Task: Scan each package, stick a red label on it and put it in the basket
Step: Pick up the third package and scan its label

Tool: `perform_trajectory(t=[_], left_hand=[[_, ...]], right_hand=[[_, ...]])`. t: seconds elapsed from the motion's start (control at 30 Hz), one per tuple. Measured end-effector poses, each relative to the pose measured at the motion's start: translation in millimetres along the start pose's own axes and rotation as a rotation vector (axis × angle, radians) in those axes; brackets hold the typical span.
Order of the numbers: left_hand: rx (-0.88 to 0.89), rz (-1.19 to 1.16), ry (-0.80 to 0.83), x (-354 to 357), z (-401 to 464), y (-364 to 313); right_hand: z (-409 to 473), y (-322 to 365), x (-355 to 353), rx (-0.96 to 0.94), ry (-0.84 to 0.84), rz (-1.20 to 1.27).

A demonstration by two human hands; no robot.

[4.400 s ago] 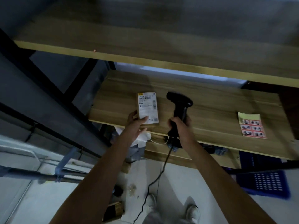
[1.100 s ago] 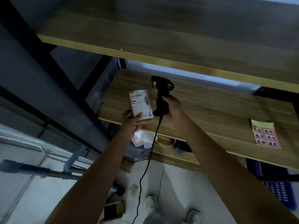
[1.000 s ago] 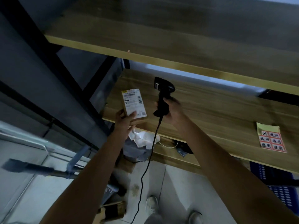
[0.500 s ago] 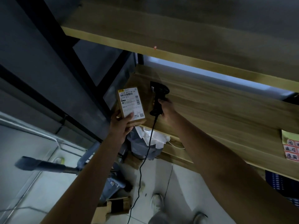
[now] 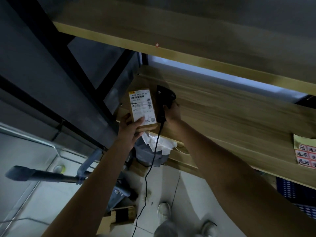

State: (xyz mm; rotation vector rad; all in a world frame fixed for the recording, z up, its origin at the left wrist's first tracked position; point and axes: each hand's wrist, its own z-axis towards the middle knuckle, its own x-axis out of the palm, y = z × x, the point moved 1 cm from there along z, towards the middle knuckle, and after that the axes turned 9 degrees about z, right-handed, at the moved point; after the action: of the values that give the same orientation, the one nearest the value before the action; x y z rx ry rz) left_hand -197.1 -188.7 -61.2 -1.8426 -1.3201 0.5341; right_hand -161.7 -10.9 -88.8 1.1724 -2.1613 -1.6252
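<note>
Package [image 5: 143, 110], a small brown box with a white shipping label facing the camera, is held up at the left end of the wooden shelf [image 5: 230, 113], pinched at its lower corner by the left hand [image 5: 130, 128], thumb pressed across the label. Just to its right the right hand [image 5: 172, 112] is wrapped around the grip of a black scanner [image 5: 164, 101], whose cord [image 5: 150, 165] hangs down toward the pale tiled floor [image 5: 42, 194]. A second wooden board [image 5: 188, 31] runs overhead, with a tiny red mark on its front edge. Dark metal framing [image 5: 51, 69] stands at the left. On the shelf's right end lies a sheet of red labels [image 5: 306, 154], cut off by the frame edge. Beneath it a blue basket [image 5: 294, 190] shows only in part, in shadow. Crumpled white paper [image 5: 159, 142] in a grey bin sits under the shelf edge; label print is too blurred to read fully.
</note>
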Motion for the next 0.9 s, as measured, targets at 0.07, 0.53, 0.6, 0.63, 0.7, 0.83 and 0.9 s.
perform_trajectory(t=[0.07, 0.53, 0.6, 0.63, 0.7, 0.83, 0.9], left_hand=[[0.005, 0.0, 0.024, 6.1, -1.5, -0.6], [0.028, 0.173, 0.249, 131.7, -39.4, 2.2], [0.009, 0.192, 0.308, 157.6, -45.1, 10.1], [0.008, 0.211, 0.339, 170.5, -49.3, 14.6], [0.031, 0.28, 0.378, 196.3, -56.1, 25.8], [0.113, 0.45, 0.375, 250.6, -66.1, 46.3], [0.169, 0.55, 0.366, 272.0, -69.5, 56.8]], right_hand=[[-0.3, 1.6, -10.1, 0.007, 0.029, -0.073], [-46.5, -18.1, -138.6, -0.144, 0.08, 0.427], [-52.2, -25.5, -166.5, -0.15, 0.065, 0.457], [-53.6, -31.8, -180.7, -0.149, 0.049, 0.468], [-56.7, -45.1, -207.1, -0.119, -0.008, 0.489], [-66.6, -69.4, -257.7, -0.077, -0.126, 0.515], [-70.4, -81.0, -278.6, -0.044, -0.159, 0.535]])
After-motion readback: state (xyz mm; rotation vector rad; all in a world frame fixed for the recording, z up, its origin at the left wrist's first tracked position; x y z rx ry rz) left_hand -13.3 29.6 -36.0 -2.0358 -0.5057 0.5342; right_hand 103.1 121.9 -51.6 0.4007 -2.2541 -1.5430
